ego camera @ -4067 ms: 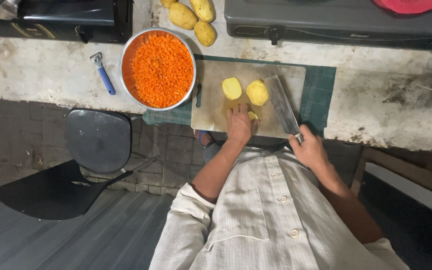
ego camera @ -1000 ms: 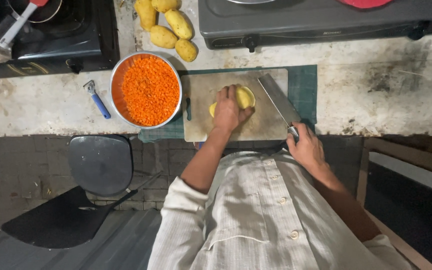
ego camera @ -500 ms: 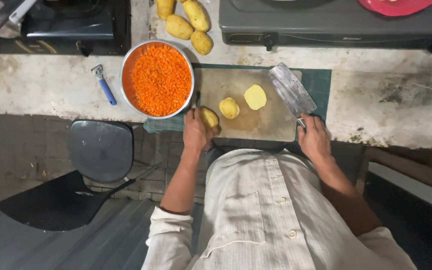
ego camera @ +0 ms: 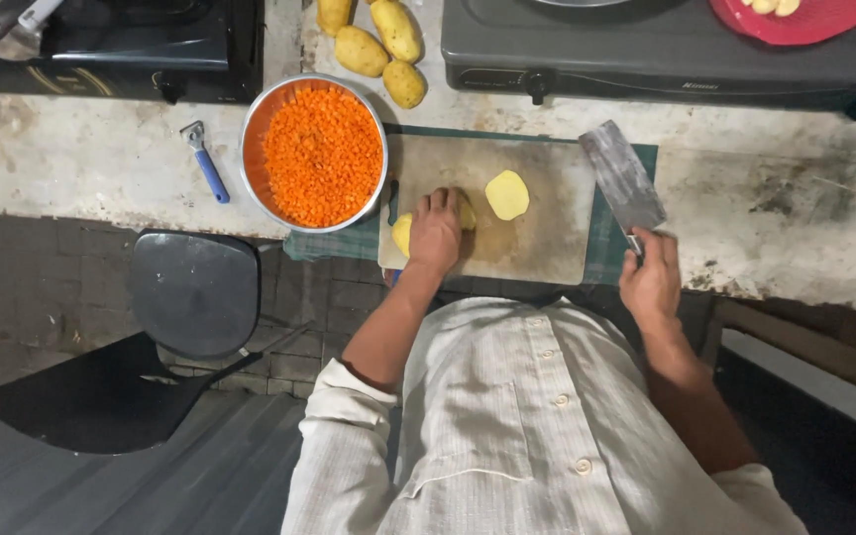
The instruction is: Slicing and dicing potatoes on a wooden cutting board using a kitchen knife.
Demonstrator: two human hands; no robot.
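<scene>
The left hand [ego camera: 435,230] lies flat over peeled potato pieces [ego camera: 405,234] at the near left of the cutting board [ego camera: 537,248], gathering or steadying them; another cut half [ego camera: 507,194] lies just to the right, apart; the right hand [ego camera: 651,282] grips the cleaver [ego camera: 623,181], blade raised off the board's right edge; the step looks like positioning between cuts; next, the blade must come across, clear of the fingers.

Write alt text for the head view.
A person's left hand presses a peeled potato piece on a cutting board while the right hand holds a cleaver. A bowl of diced carrot sits beside it.
</scene>
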